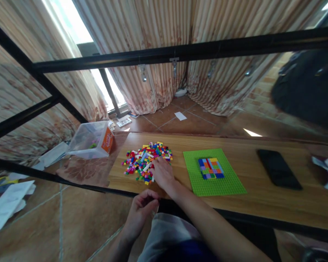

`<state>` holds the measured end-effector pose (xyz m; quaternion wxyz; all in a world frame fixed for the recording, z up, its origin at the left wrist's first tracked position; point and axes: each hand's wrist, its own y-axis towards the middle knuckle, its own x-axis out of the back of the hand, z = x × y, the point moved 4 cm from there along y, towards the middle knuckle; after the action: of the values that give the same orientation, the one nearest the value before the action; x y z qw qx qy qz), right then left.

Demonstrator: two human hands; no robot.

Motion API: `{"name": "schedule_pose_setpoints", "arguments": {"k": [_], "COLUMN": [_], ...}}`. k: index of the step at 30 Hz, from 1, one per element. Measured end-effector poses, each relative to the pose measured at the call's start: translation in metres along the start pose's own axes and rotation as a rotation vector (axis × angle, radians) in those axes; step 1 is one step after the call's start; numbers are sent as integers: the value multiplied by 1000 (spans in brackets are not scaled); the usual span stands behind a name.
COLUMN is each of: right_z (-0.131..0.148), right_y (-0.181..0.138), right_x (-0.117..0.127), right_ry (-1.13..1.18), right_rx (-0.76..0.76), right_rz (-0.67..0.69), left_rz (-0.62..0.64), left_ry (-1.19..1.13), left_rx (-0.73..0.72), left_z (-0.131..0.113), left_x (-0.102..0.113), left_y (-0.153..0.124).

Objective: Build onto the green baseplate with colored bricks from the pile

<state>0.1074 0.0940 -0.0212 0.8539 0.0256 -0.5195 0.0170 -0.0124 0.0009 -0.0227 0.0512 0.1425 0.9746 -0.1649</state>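
Observation:
A pile of small coloured bricks [146,160] lies on the left part of the wooden table [262,196]. My right hand [162,173] rests palm down on the pile's near right edge, fingers stretched into the bricks. My left hand [140,211] hangs below the table's front edge by my lap, its fingers curled inward; what they hold, if anything, is hidden. A green baseplate [221,185] lies to the right of the pile and carries a small block of coloured bricks [211,168].
A black phone [278,169] lies right of the baseplate, with white cloth [326,173] at the far right. A clear plastic box [91,140] stands left of the table. A black metal frame [180,52] crosses overhead. Papers [8,200] lie on the tiled floor.

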Motion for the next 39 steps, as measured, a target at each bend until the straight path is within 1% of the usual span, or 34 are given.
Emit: {"name": "schedule_pose_setpoints", "arguments": {"k": [3, 6, 9, 11, 12, 14, 16, 18, 20, 23, 26, 29, 31, 33, 36, 39], "right_z": [1, -4, -22, -40, -53, -82, -116, -148, -177, -206, -217, -220, -221, -221, -217, -206], "right_y": [-7, -21, -45, -67, -79, -105, -132, -156, -176, -191, -192, -190, -190, -191, -191, -187], "right_x": [8, 23, 40, 49, 53, 59, 62, 64, 65, 67, 72, 75, 75, 74, 73, 76], "right_ry": [85, 280, 551, 719, 777, 845, 881, 894, 885, 911, 926, 918, 919, 931, 912, 786], "right_rx": [25, 13, -42, -80, -115, -221, -322, -404, -501, -585, -577, -560, -550, -539, -521, -466], "right_rz": [-62, -148, -208, -256, -303, -408, -511, -591, -640, -672, -691, -682, -669, -651, -607, -563], "left_rz": [4, 14, 28, 47, 60, 93, 131, 172, 223, 267, 282, 253, 279, 338, 442, 517], "left_ry": [28, 65, 106, 147, 178, 268, 391, 532, 660, 839, 1017, 1147, 1180, 1184, 1178, 1173], "left_rx": [1, -14, -41, -62, -77, -117, -192, -319, -484, -670, -713, -681, -672, -688, -719, -734], "left_z": [0, -2, -3, -2, -2, -2, -5, -9, -13, -12, -3, 3, 4, 3, 1, 1], "left_x": [1, -1, -9, -17, -23, -38, -56, -79, -105, -146, -178, -194, -196, -194, -188, -183], "left_y": [2, 4, 8, 12, 14, 18, 23, 28, 34, 52, 79, 105, 117, 124, 126, 124]}}
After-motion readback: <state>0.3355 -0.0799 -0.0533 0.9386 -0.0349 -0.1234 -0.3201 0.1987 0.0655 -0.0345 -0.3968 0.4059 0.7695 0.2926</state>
